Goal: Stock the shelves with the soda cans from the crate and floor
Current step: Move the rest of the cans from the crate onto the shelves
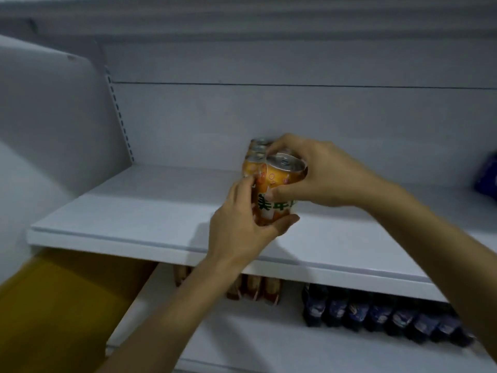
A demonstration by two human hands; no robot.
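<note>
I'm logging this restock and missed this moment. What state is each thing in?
Orange can: upright, gripped by both hands.
Left hand: holds can low.
Right hand: holds can near top.
Cans behind: upright in a row.
Upper shelf: mostly bare.
Dark cans: lined on lower shelf.

White metal upper shelf [150, 211]: open board left of the row of orange soda cans [258, 157] at the back panel. Right end: blue packet [486, 179]. Lower shelf: dark blue cans [376, 313] block the right.
</note>
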